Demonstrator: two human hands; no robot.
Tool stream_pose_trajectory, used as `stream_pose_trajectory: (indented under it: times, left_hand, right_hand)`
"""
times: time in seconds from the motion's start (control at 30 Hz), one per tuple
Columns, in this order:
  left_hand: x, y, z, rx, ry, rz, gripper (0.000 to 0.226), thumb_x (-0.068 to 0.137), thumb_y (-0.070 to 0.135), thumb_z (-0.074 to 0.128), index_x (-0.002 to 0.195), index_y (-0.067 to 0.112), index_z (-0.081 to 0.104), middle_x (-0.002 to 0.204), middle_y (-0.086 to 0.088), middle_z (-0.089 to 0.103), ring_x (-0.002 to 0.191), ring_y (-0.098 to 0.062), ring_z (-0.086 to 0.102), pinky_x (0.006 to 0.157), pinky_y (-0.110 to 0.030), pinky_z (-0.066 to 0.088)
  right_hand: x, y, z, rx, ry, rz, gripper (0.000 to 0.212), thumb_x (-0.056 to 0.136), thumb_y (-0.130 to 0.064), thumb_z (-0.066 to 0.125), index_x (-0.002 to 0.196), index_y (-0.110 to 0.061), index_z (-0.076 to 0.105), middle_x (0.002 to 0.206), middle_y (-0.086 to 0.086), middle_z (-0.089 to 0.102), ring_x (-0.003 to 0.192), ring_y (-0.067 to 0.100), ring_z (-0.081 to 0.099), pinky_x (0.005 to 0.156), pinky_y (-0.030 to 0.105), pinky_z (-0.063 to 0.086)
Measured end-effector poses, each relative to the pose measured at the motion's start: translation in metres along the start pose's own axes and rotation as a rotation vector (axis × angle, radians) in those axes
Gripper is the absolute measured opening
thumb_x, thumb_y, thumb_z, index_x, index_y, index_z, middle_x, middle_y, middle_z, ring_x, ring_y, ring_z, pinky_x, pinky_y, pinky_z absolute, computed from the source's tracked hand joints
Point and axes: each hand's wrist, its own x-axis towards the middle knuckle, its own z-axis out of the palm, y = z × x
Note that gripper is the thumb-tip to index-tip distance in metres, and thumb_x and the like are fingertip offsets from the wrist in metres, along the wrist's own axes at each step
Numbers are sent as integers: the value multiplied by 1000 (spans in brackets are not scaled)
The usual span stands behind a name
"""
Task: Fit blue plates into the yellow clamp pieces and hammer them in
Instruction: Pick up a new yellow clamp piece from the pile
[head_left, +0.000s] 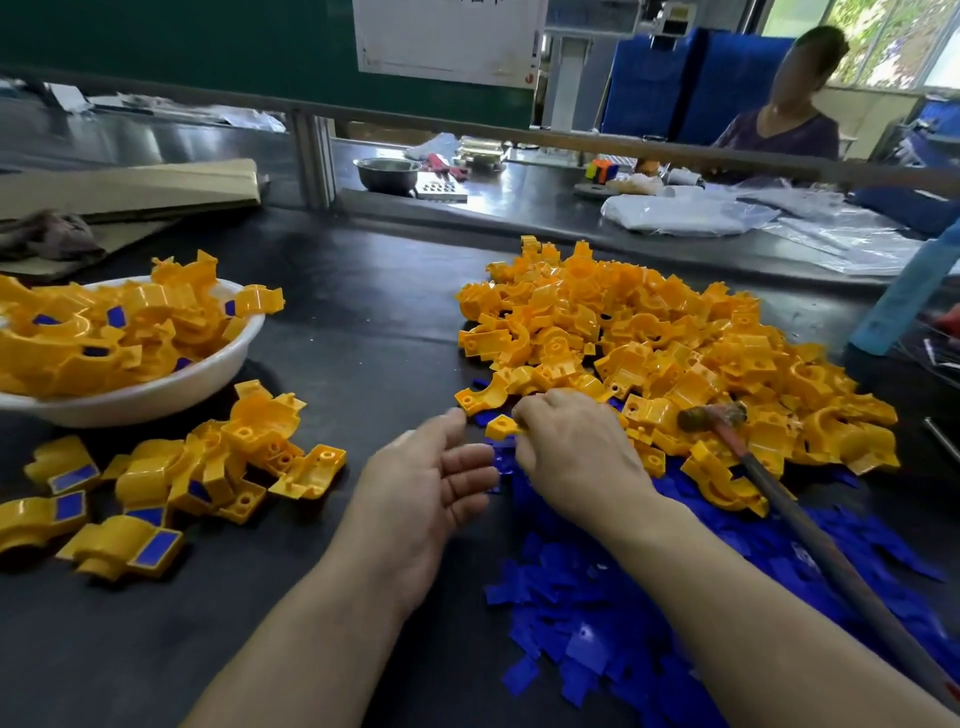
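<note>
Presently our right hand (566, 457) pinches a yellow clamp piece (501, 427) near the hammer (712, 415); the fingers of our left hand (426, 488) hang loosely spread (holding nothing). Blue plates (597, 597) lie beneath the hammer's handle. We risk dropping the corner-held piece.

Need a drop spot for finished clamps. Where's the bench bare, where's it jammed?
Bare: mat strip between white bowl and yellow pile; near edge left of left hand, below finished clamps. Crowded: right side, blue plates, hammer, right hand pinching a clamp piece.
</note>
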Motion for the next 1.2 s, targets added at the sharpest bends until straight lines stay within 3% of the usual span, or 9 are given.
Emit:
stream_pose_trajectory:
  times: [0.17, 0.27, 0.43, 0.6, 0.73, 0.8, 0.93, 1.07, 1.2]
  left_hand:
    - [-6, -16, 11, 73, -166, -54, 42, 88, 38, 65, 116, 7, 61, 99, -14, 75, 84, -22, 74, 63, -32, 57]
    - [-11, -20, 14, 44, -206, 34, 23, 94, 25, 61, 104, 4, 64, 83, -10, 75, 71, -19, 71, 57, -30, 57]
    - [-11, -19, 14, 165, -55, 70, 9, 96, 14, 59, 87, 13, 62, 66, -2, 70, 62, -15, 65, 58, -31, 49]
    - [1, -12, 7, 39, 19, 78, 6, 96, 21, 60, 91, 18, 63, 66, 4, 74, 61, -8, 69, 60, -25, 55]
    - [3, -8, 7, -53, 45, 63, 9, 99, 22, 55, 100, 16, 62, 78, -3, 74, 64, -10, 71, 60, -28, 59]
    - [3, -9, 8, -52, 98, 53, 14, 101, 22, 52, 111, 15, 59, 84, -3, 70, 68, -11, 69, 60, -31, 56]
    - [7, -10, 4, -48, 176, 83, 20, 101, 22, 50, 120, 20, 58, 89, 0, 64, 73, -11, 64, 60, -33, 48]
    - [11, -12, 1, -21, 157, 116, 26, 102, 22, 48, 124, 20, 61, 91, 1, 62, 76, -12, 59, 61, -33, 45]
    - [16, -11, -3, -51, 194, 130, 15, 100, 23, 51, 107, 21, 64, 90, 2, 64, 80, -13, 59, 63, -34, 47]
  right_hand:
    - [-32, -8, -21, 255, 193, -3, 19, 89, -22, 58, 107, -17, 62, 100, 2, 60, 91, 17, 53, 77, 34, 48]
    - [-55, -20, -31, 318, 182, -47, 14, 87, -19, 60, 99, -12, 63, 95, 4, 58, 88, 21, 54, 76, 37, 48]
    - [-106, -15, -56, 278, -18, 7, 42, 90, -44, 52, 127, -25, 50, 124, -7, 47, 115, 10, 42, 95, 19, 36]
    - [-198, 16, -82, -18, -167, -87, 63, 83, -72, 37, 131, -32, 44, 138, -5, 43, 131, 15, 35, 98, 32, 38]
    - [-233, 35, -77, -233, -213, -313, 47, 97, -53, 26, 133, -28, 42, 139, 6, 41, 139, 25, 24, 109, 39, 21]
    - [-232, 39, -69, -252, -257, -340, 55, 96, -60, 23, 136, -26, 40, 140, 8, 41, 138, 28, 27, 105, 42, 24]
    - [-200, 41, -59, -209, -357, -179, 71, 88, -73, 29, 140, -27, 40, 148, 8, 39, 144, 26, 22, 115, 45, 22]
    - [-159, 41, -55, -180, -311, -33, 79, 86, -74, 13, 150, -28, 19, 158, 8, 14, 147, 22, -3, 119, 43, -2]
    - [-140, -3, -45, -79, -239, -253, 69, 85, -72, 31, 140, -31, 35, 148, 13, 37, 143, 32, 21, 116, 54, 14]
